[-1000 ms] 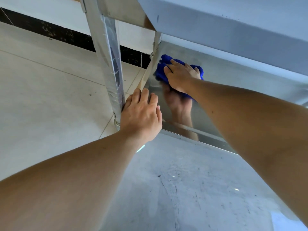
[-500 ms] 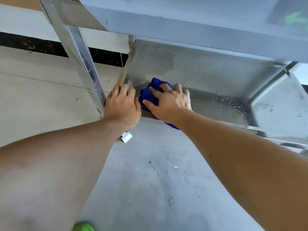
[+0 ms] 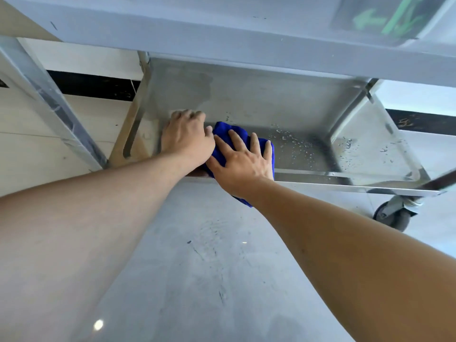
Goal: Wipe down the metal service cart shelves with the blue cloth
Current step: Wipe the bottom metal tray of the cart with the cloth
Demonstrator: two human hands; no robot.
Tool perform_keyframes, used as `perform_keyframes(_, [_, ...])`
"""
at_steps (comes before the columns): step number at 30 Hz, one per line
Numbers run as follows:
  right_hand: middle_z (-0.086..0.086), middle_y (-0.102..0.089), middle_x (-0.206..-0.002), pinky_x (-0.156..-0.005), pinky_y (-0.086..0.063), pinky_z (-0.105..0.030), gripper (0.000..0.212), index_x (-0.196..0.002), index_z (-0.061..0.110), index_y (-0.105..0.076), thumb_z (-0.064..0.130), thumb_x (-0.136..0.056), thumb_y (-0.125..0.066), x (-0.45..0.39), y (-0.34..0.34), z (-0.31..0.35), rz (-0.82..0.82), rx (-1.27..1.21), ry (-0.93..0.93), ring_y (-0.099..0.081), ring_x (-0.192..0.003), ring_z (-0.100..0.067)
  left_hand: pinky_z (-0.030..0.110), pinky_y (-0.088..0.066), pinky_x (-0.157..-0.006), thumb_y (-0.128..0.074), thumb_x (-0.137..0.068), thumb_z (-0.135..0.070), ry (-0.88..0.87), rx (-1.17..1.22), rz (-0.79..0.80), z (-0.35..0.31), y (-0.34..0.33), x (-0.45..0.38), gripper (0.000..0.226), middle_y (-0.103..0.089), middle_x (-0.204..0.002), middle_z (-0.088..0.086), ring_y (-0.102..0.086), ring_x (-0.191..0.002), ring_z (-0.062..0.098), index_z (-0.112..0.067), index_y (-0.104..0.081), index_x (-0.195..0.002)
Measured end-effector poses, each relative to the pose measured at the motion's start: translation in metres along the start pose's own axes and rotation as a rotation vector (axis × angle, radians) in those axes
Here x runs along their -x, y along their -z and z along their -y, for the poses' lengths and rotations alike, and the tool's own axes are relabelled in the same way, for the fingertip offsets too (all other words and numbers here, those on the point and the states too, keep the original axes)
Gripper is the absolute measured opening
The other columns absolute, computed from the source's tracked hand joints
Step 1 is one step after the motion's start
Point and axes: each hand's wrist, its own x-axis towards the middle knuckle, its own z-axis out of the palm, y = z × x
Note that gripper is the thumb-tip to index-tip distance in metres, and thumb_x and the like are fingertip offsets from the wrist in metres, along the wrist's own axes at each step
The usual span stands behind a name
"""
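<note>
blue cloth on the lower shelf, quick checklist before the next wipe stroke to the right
1. Right hand flat on the blue cloth: ok.
2. Left hand bracing on the lower shelf, off the cloth's path: ok.
3. Water droplets to the right not wiped yet: not ok.
4. Path to the right free of objects: ok.
5. Cloth fully on the shelf: not ok, a corner hangs over the front rim.
6. Caster locked: cannot tell.

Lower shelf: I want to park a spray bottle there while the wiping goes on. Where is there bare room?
The lower shelf is bare but wet with droplets from the blue cloth rightward to its right wall. The left end is crowded: the left hand and the right hand, flat on the cloth, sit side by side.
</note>
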Motion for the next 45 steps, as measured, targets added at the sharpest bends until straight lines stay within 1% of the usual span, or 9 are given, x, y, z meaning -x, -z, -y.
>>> perform_keyframes(5, [0.009,-0.008,-0.169,-0.116,0.01,-0.062,0.067,-0.152,0.055,-0.014,0.061,-0.086,-0.021,-0.032,0.004,-0.014,0.044,0.019,-0.071,0.004,-0.152,-0.037,0.04,-0.04,-0.092,-0.041,-0.097,-0.031,-0.042,0.138,-0.017,-0.018,-0.02,-0.005,0.035,-0.063,-0.119,0.013,-0.052,-0.114,0.031,-0.012,-0.055,-0.123])
perform_keyframes(9, [0.009,-0.005,-0.169,-0.117,0.009,-0.062,0.065,-0.154,0.054,-0.01,0.068,-0.09,-0.015,-0.068,0.005,-0.028,0.043,0.058,-0.098,0.005,-0.153,-0.035,0.041,-0.041,-0.087,-0.035,-0.099,-0.028,-0.082,0.14,-0.075,-0.017,-0.03,-0.003,0.031,-0.066,-0.105,0.014,-0.056,-0.099,0.033,-0.008,-0.056,-0.112])
perform_keyframes(14, [0.01,-0.01,-0.169,-0.117,0.005,-0.063,0.073,-0.154,0.052,-0.016,0.08,-0.086,-0.013,-0.128,0.01,-0.042,0.025,0.034,-0.164,0.0,-0.153,-0.036,0.043,-0.037,-0.104,-0.034,-0.096,-0.034,-0.162,0.041,-0.057,-0.016,-0.039,-0.003,0.041,-0.061,-0.123,0.007,-0.052,-0.115,0.028,-0.014,-0.049,-0.129])
perform_keyframes(17, [0.01,-0.013,-0.168,-0.116,0.002,-0.061,0.077,-0.153,0.052,-0.018,0.081,-0.082,-0.014,-0.165,0.015,-0.046,0.015,0.019,-0.197,-0.005,-0.153,-0.034,0.043,-0.034,-0.108,-0.035,-0.095,-0.04,-0.179,-0.023,-0.031,-0.016,-0.042,-0.004,0.046,-0.059,-0.128,0.006,-0.049,-0.121,0.028,-0.015,-0.049,-0.132])
perform_keyframes(21, [0.01,-0.017,-0.167,-0.114,-0.004,-0.059,0.075,-0.153,0.052,-0.021,0.08,-0.083,-0.015,-0.203,0.021,-0.053,-0.009,0.017,-0.195,-0.014,-0.15,-0.032,0.044,-0.036,-0.106,-0.035,-0.094,-0.043,-0.158,-0.086,-0.031,-0.017,-0.044,-0.003,0.042,-0.061,-0.119,0.005,-0.05,-0.117,0.028,-0.017,-0.059,-0.117])
perform_keyframes(24, [0.009,-0.02,-0.166,-0.114,-0.006,-0.059,0.074,-0.153,0.051,-0.024,0.08,-0.085,-0.016,-0.218,0.023,-0.057,-0.027,0.01,-0.197,-0.017,-0.149,-0.032,0.044,-0.039,-0.103,-0.035,-0.092,-0.043,-0.16,-0.088,-0.046,-0.017,-0.044,-0.003,0.038,-0.062,-0.111,0.005,-0.052,-0.112,0.027,-0.017,-0.06,-0.107])
perform_keyframes(30, [0.004,-0.024,-0.165,-0.115,-0.003,-0.062,0.076,-0.152,0.047,-0.027,0.08,-0.084,-0.016,-0.214,0.021,-0.057,-0.049,0.021,-0.177,-0.016,-0.149,-0.035,0.045,-0.042,-0.101,-0.035,-0.09,-0.045,-0.164,-0.07,-0.057,-0.014,-0.046,-0.006,0.039,-0.061,-0.109,0.004,-0.053,-0.109,0.026,-0.018,-0.058,-0.106])
perform_keyframes(38, [0.004,-0.025,-0.164,-0.116,-0.002,-0.062,0.076,-0.153,0.047,-0.026,0.08,-0.085,-0.014,-0.167,0.015,-0.066,-0.065,0.038,-0.179,-0.016,-0.149,-0.036,0.044,-0.037,-0.104,-0.033,-0.091,-0.047,-0.174,-0.064,-0.043,-0.014,-0.044,-0.006,0.048,-0.058,-0.126,0.003,-0.049,-0.12,0.025,-0.021,-0.057,-0.123])
perform_keyframes(45, [0.004,-0.022,-0.166,-0.114,0.001,-0.063,0.077,-0.153,0.048,-0.024,0.081,-0.085,-0.012,-0.117,0.01,-0.079,-0.075,0.025,-0.172,-0.011,-0.15,-0.039,0.044,-0.038,-0.099,-0.039,-0.092,-0.045,-0.157,-0.03,-0.058,-0.015,-0.044,-0.006,0.039,-0.059,-0.118,0.002,-0.05,-0.114,0.026,-0.02,-0.061,-0.112])
